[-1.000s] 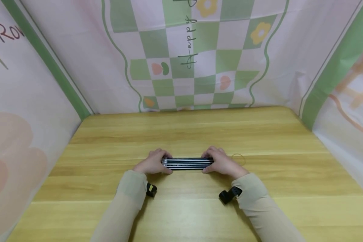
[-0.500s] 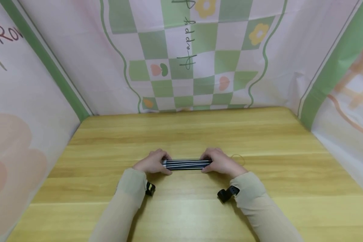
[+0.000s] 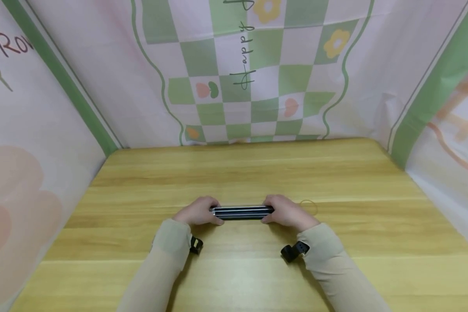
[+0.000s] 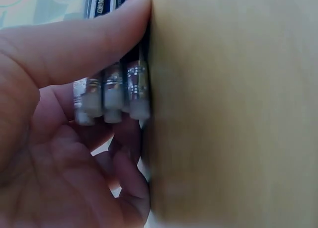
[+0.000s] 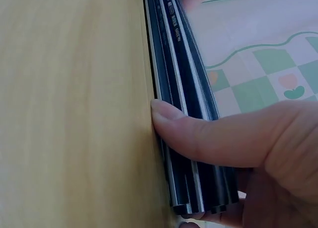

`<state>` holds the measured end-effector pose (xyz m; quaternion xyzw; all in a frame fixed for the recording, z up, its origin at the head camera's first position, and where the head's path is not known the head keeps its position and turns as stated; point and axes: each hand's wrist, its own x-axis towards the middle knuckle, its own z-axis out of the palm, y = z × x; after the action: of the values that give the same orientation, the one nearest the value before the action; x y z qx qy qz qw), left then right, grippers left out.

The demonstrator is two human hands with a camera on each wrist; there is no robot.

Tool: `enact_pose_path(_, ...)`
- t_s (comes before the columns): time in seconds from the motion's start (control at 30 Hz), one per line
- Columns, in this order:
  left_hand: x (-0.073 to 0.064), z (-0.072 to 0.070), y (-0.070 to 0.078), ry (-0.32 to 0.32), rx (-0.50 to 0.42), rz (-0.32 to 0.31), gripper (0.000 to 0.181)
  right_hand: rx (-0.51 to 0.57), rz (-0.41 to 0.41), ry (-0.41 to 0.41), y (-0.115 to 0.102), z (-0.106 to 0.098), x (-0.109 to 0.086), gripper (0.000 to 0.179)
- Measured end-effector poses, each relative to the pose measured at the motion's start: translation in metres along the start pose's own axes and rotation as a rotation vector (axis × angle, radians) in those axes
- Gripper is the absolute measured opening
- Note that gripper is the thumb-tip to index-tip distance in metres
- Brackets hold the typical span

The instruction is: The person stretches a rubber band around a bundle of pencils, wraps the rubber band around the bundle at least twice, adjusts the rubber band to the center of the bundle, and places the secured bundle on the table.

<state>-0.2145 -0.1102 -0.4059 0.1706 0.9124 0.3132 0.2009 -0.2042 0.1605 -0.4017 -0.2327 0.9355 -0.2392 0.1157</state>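
A bundle of dark pencils [image 3: 242,212] with pale stripes lies crosswise on the table between both hands. My left hand [image 3: 199,211] grips its left end, thumb on the near side and fingers on the far side. In the left wrist view, white erasers [image 4: 113,99] in patterned metal ferrules poke out below the thumb. My right hand [image 3: 285,211] holds the other end the same way. The right wrist view shows that thumb across the dark, striped pencils [image 5: 198,183], whose flat ends show below it. Small printed lettering runs along one barrel.
A thin yellowish rubber band [image 3: 309,207] lies on the wooden table [image 3: 242,173] just right of the right hand. Patterned cloth [image 3: 234,117] hangs behind the table and at both sides. A black camera is strapped to each wrist.
Both hands stay round the bundle's ends. The pencils have shifted and rolled within the grip, their stripes going from even to slanted and then closer together.
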Motion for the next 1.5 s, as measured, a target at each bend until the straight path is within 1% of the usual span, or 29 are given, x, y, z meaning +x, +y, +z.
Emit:
enact_pose_path(0.07, 0.001, 0.000, 0.000, -0.009, -0.002, -0.015, 0.022, -0.005, 0.019, -0.017, 0.000, 0.000, 0.000, 0.028)
enact_pose_path(0.13, 0.002, 0.001, -0.001, -0.005, 0.010, -0.021, 0.022, -0.014, 0.017, -0.028, 0.001, 0.000, 0.000, 0.025)
enact_pose_path(0.27, 0.004, 0.002, -0.002, -0.008, 0.044, -0.011, 0.022, -0.011, 0.007, -0.053, 0.002, -0.001, -0.001, 0.021)
enact_pose_path(0.4, 0.002, 0.001, 0.000, -0.029, 0.056, 0.000, 0.022, 0.039, 0.020, -0.086, 0.002, -0.004, -0.003, 0.020)
enact_pose_path(0.47, 0.000, 0.000, 0.003, -0.035, 0.055, 0.003, 0.022, 0.066, 0.031, -0.090, 0.001, -0.007, -0.005, 0.019)
enact_pose_path(0.57, -0.004, -0.003, 0.007, -0.040, 0.046, 0.021, 0.020, 0.164, 0.059, -0.092, 0.002, -0.012, -0.008, 0.022)
enact_pose_path(0.67, -0.006, -0.006, 0.011, -0.036, -0.001, 0.035, 0.019, 0.323, 0.087, -0.103, 0.005, -0.018, -0.012, 0.028)
enact_pose_path(0.7, -0.007, -0.007, 0.012, -0.037, -0.028, 0.040, 0.019, 0.383, 0.090, -0.103, 0.007, -0.020, -0.013, 0.030)
enact_pose_path(0.77, -0.009, -0.011, 0.013, -0.034, -0.113, 0.039, 0.023, 0.490, 0.086, -0.101, 0.009, -0.025, -0.015, 0.036)
enact_pose_path(0.9, -0.012, -0.016, 0.013, -0.028, -0.350, 0.046, 0.032, 0.656, 0.053, -0.075, 0.013, -0.033, -0.017, 0.050)
enact_pose_path(1.0, -0.012, -0.016, 0.014, 0.000, -0.500, 0.057, 0.039, 0.767, 0.049, -0.061, 0.014, -0.038, -0.019, 0.055)
enact_pose_path(1.1, -0.010, -0.010, 0.016, 0.061, -0.626, 0.042, 0.044, 0.851, 0.048, -0.038, 0.012, -0.040, -0.019, 0.054)
enact_pose_path(1.2, -0.007, -0.002, 0.019, 0.109, -0.748, 0.036, 0.040, 0.895, 0.056, -0.010, 0.010, -0.039, -0.018, 0.052)
enact_pose_path(1.27, -0.004, 0.004, 0.020, 0.123, -0.820, 0.028, 0.039, 0.911, 0.062, 0.002, 0.010, -0.037, -0.017, 0.052)
enact_pose_path(1.37, 0.000, 0.011, 0.023, 0.113, -0.919, 0.027, 0.044, 0.920, 0.072, 0.017, 0.009, -0.036, -0.016, 0.051)
enact_pose_path(1.5, 0.003, 0.015, 0.026, 0.096, -1.012, 0.049, 0.049, 0.916, 0.071, 0.037, 0.008, -0.035, -0.016, 0.050)
